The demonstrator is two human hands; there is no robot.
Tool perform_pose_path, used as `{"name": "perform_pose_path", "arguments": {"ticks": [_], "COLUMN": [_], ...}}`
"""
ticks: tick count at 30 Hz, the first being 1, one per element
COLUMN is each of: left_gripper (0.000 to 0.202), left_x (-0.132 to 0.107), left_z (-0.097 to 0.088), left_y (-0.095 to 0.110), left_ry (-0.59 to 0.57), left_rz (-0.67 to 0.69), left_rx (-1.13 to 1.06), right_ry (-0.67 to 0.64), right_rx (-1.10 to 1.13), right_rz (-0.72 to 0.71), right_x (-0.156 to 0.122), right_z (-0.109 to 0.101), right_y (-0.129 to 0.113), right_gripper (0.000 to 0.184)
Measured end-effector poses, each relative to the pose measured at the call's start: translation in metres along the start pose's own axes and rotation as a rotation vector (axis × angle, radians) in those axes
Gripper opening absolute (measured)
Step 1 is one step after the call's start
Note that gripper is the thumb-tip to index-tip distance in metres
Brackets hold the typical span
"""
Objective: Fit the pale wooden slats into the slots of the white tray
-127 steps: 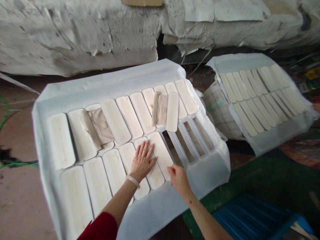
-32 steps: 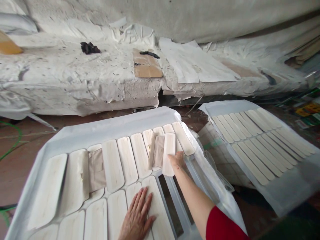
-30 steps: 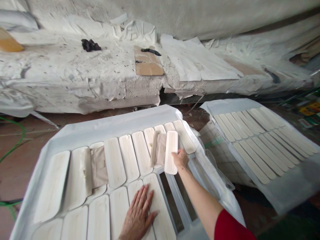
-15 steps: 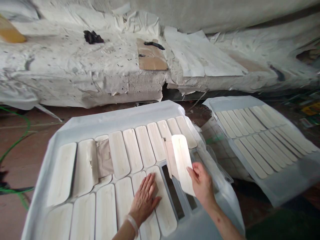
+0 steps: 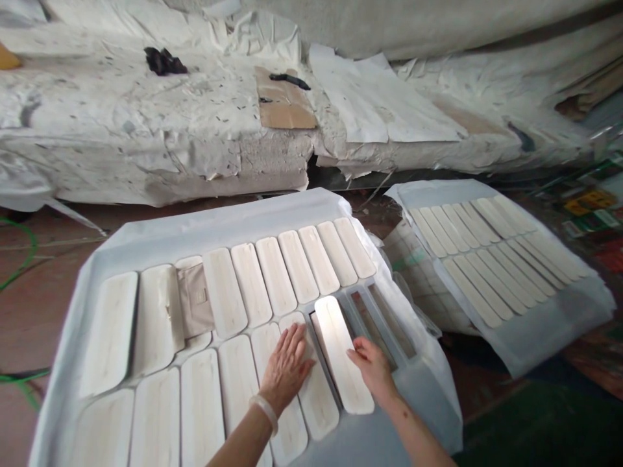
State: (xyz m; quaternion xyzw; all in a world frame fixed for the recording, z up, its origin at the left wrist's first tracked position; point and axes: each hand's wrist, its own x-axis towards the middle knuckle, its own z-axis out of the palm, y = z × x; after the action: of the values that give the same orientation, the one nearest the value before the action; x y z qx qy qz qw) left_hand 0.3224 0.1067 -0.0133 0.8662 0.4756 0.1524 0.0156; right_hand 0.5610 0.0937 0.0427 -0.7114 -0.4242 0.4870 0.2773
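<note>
Pale, matt, faintly grained oblong cases [image 5: 343, 353] in a white, smooth plastic tray [image 5: 233, 220]. Beige cloth lining [image 5: 195, 299] in one open case. Rough, crumpled white paper over the bench [image 5: 146, 130].
</note>
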Motion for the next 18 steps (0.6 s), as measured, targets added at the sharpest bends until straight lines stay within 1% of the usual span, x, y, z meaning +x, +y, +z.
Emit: {"name": "perform_pose_path", "arguments": {"ticks": [3, 8, 10, 13, 18], "left_gripper": [0.04, 0.06, 0.063, 0.061, 0.059], "left_x": [0.004, 0.012, 0.016, 0.019, 0.02], "left_z": [0.001, 0.0, 0.001, 0.001, 0.004], "left_y": [0.005, 0.013, 0.017, 0.021, 0.022], "left_ry": [0.013, 0.013, 0.007, -0.018, -0.038], "left_rz": [-0.038, -0.115, -0.153, -0.173, -0.195], "left_rx": [-0.015, 0.01, 0.018, 0.017, 0.0], "right_ry": [-0.11, -0.211, -0.231, -0.246, -0.241], "right_rx": [0.125, 0.23, 0.244, 0.255, 0.258], "right_rz": [0.085, 0.136, 0.142, 0.15, 0.142], "right_x": [0.02, 0.028, 0.029, 0.031, 0.033], "right_z": [0.005, 0.006, 0.004, 0.004, 0.006], "right_y": [0.014, 0.022, 0.022, 0.023, 0.025], "right_gripper": [0.024, 0.023, 0.021, 0.021, 0.02]}}
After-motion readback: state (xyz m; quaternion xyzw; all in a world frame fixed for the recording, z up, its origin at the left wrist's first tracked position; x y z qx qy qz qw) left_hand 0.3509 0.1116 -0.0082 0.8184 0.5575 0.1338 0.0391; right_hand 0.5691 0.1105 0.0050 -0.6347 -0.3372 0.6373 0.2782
